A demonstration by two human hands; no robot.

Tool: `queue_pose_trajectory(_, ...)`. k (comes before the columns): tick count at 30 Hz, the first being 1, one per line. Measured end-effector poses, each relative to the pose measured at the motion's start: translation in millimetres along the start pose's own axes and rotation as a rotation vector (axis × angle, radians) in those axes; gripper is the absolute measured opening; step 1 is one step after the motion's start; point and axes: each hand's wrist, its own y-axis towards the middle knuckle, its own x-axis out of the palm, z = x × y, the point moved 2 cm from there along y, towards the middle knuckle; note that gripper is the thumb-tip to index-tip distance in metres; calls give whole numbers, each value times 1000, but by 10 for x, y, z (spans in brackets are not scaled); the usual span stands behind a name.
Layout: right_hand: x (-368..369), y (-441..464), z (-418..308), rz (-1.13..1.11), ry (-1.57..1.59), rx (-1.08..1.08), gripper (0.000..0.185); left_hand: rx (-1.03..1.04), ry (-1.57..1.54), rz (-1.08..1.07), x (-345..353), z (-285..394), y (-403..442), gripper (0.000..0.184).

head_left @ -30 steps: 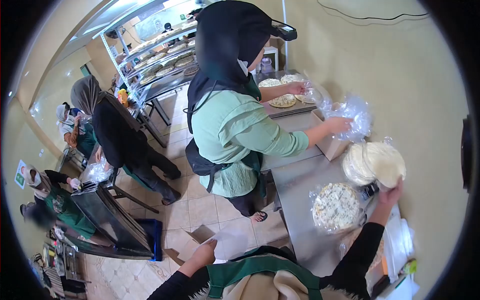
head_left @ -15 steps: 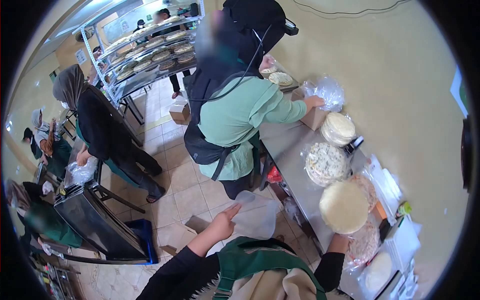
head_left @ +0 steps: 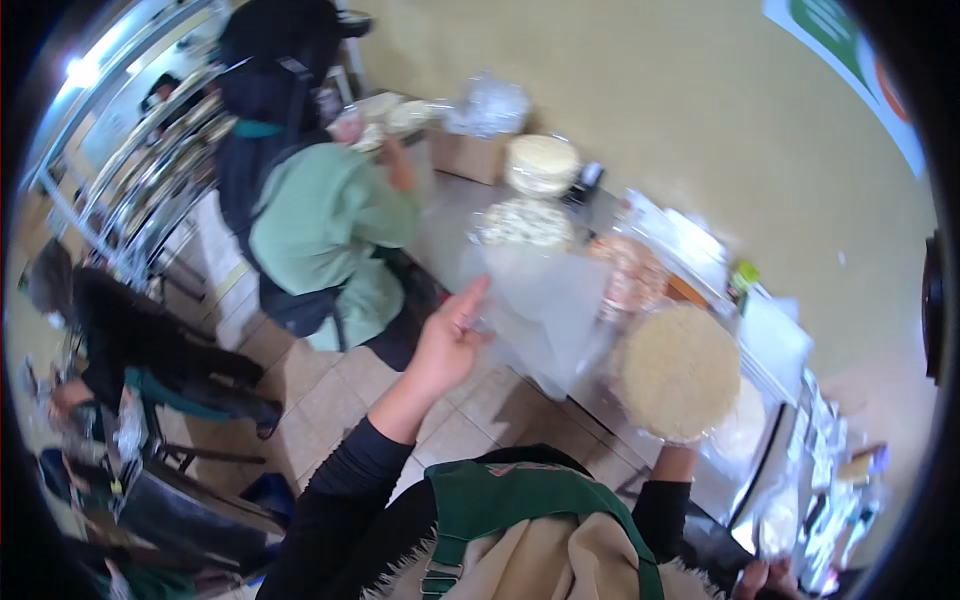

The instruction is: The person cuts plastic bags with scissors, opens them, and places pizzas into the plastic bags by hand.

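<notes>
My left hand (head_left: 455, 340) pinches a clear plastic bag (head_left: 535, 310), which hangs out to the right over the table's near edge. On my right hand (head_left: 677, 463) rests a flat, round, tan pizza base (head_left: 680, 375), held up above the table; the fingers underneath it are hidden. The bag's right side comes close to the base; blur hides whether they touch. Just beyond are wrapped rounds with a pinkish topping (head_left: 630, 275) and a pale speckled round (head_left: 520, 222). A white round (head_left: 740, 415) in plastic is partly behind the base.
A metal table (head_left: 450, 205) runs along the wall. On it are a stack of pale rounds (head_left: 542, 165), a cardboard box (head_left: 468, 155) and white containers (head_left: 775, 335). A co-worker in a light green top (head_left: 325, 205) stands at its far end; another person (head_left: 150, 320) is at left.
My view has swung right. The base has lifted off the stacked rounds toward me, tilting slightly. The bag has come from over the floor to the table edge, nearer the base.
</notes>
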Motion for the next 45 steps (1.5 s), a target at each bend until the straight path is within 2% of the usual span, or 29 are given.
queue_pose_trajectory(5, -135, -146, -374, 124, 20, -70, 63, 89, 22, -18, 850, -62, 662, 75)
queue_pose_trajectory(7, -235, -292, -464, 162, 43, -87, 63, 158, 157, -21, 1266, -126, 900, 74)
queue_pose_trajectory(8, -339, -344, -588, 179, 56, -93, 63, 239, 326, -53, 1431, -253, 1058, 72)
queue_pose_trajectory(9, -398, -321, -632, 195, 71, -97, 63, 235, 329, -78, 1591, -367, 1194, 72)
queue_pose_trajectory(11, -526, -88, -712, 223, 107, -103, 63, 300, 606, -141, 1892, -534, 1386, 71)
queue_pose_trajectory(12, -576, 65, -726, 235, 127, -106, 63, 299, 612, -164, 2009, -578, 1444, 71)
queue_pose_trajectory(13, -532, -292, -738, 248, 147, -108, 62, 313, 679, -224, 2125, -619, 1494, 72)
queue_pose_trajectory(14, -609, -186, -649, 261, 167, -107, 62, 325, 745, -283, 2225, -658, 1544, 72)
queue_pose_trajectory(19, -614, -99, -437, 302, 265, -66, 62, 285, 829, -498, 2446, -639, 1594, 69)
queue_pose_trajectory(24, -644, -101, -279, 327, 372, -10, 62, 299, 839, -662, 2324, -599, 1574, 70)
queue_pose_trajectory(26, -683, -18, -236, 331, 409, 12, 62, 451, 913, -733, 2281, -588, 1555, 69)
queue_pose_trajectory(27, -689, 25, -219, 333, 425, 23, 62, 448, 914, -739, 2306, -540, 1527, 69)
queue_pose_trajectory(29, -692, 191, -189, 335, 454, 49, 62, 272, 887, -744, 2373, -418, 1467, 71)
queue_pose_trajectory(30, -675, 225, -160, 334, 466, 62, 62, 272, 885, -745, 2400, -438, 1433, 71)
queue_pose_trajectory(32, -703, 325, -199, 331, 488, 83, 62, 408, 892, -747, 2476, -481, 1348, 66)
queue_pose_trajectory(33, -700, 328, -194, 330, 499, 91, 62, 412, 889, -752, 2519, -530, 1303, 66)
queue_pose_trajectory(35, -682, 276, -183, 329, 519, 105, 62, 604, 1022, -637, 2606, -594, 1195, 52)
queue_pose_trajectory(36, -669, 276, -195, 332, 516, 98, 62, 609, 1017, -642, 2646, -598, 1136, 52)
queue_pose_trajectory(38, -654, 265, -239, 362, 506, 4, 65, 633, 962, -461, 2686, -575, 1031, 37)
queue_pose_trajectory(39, -603, 269, -287, 367, 504, -2, 65, 634, 957, -468, 2714, -597, 980, 37)
queue_pose_trajectory(41, -436, 301, -428, 321, 453, -30, 68, 495, 862, -206, 2682, -654, 917, 18)
queue_pose_trajectory(42, -394, 309, -457, 325, 452, -35, 68, 495, 859, -213, 2662, -690, 886, 18)
queue_pose_trajectory(44, -355, 314, -481, 414, 444, -41, 69, 276, 1042, -399, 2614, -802, 825, 12)
queue_pose_trajectory(45, -360, 303, -468, 417, 445, -41, 69, 275, 1041, -401, 2625, -808, 754, 12)
